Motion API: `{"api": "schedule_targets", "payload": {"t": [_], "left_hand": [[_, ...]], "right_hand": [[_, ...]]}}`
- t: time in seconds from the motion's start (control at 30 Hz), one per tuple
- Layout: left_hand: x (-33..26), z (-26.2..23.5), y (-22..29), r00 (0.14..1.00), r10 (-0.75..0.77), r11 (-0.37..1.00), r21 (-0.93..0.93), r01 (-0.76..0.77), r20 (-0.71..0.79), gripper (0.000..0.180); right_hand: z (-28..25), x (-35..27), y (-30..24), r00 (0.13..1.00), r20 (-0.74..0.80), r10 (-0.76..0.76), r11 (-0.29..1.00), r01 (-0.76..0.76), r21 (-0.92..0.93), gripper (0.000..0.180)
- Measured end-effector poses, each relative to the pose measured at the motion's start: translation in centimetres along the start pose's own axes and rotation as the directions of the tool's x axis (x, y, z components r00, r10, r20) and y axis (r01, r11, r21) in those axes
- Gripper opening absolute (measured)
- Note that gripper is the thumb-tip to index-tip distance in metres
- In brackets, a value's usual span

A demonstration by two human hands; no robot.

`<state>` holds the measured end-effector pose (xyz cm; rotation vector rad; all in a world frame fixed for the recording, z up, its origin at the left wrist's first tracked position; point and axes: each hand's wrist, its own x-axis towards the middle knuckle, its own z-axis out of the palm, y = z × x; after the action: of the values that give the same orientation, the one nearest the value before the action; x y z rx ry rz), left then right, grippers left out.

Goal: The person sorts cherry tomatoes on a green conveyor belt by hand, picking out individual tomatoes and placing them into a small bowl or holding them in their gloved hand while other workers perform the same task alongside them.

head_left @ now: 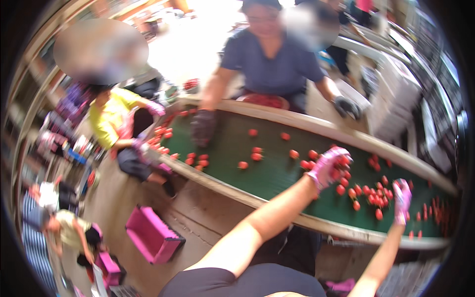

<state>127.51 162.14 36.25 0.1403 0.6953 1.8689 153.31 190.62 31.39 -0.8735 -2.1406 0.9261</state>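
Note:
A green conveyor belt (227,141) carries many small red tomatoes (378,198), most thickly bunched in front of me and to the right. My left hand (324,169), in a pink glove, reaches over the belt with its fingers curled round a few tomatoes; more lie just beside and below it. My right hand (403,203), also pink-gloved, is at the right of the bunch with its fingers stretched upward beside the nearest tomatoes. I see nothing held in it, though its fingertips are blurred.
Wooden rails (277,110) edge the belt. Across it a person (269,62) in dark gloves reaches onto the belt, a red-filled bowl (264,101) before them. A person in yellow (111,116) works at the left end. A pink crate (151,232) lies on the floor; white boxes (396,99) stand far right.

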Motion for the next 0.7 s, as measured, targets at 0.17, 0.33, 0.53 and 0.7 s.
{"api": "schedule_targets", "payload": {"t": [0.17, 0.33, 0.53, 0.7], "left_hand": [[1.4, -3.1, -1.3, 0.99, 0.118, 0.988, -0.104, -0.11, 0.073, 0.009], [1.9, -1.5, -2.1, 0.993, 0.013, 1.0, 0.011, -0.014, 0.115, 0.012], [1.0, -1.4, -1.3, 0.998, 0.033, 0.997, -0.07, -0.029, 0.052, 0.01], [0.1, 0.0, -0.1, 0.99, 0.115, 0.993, 0.041, -0.112, -0.082, 0.017]], "right_hand": [[-3.6, -13.2, -10.0, 0.856, 0.512, 0.076, 0.839, -0.332, 0.432, 0.021], [-0.2, -21.3, -9.6, 0.473, 0.87, 0.139, 0.953, -0.303, 0.012, 0.023], [3.5, -23.9, 0.2, 0.888, 0.46, 0.018, 0.868, 0.214, -0.448, 0.047], [-1.2, -18.3, -13.6, 0.48, 0.84, -0.254, 0.963, 0.046, 0.264, 0.047]]}}
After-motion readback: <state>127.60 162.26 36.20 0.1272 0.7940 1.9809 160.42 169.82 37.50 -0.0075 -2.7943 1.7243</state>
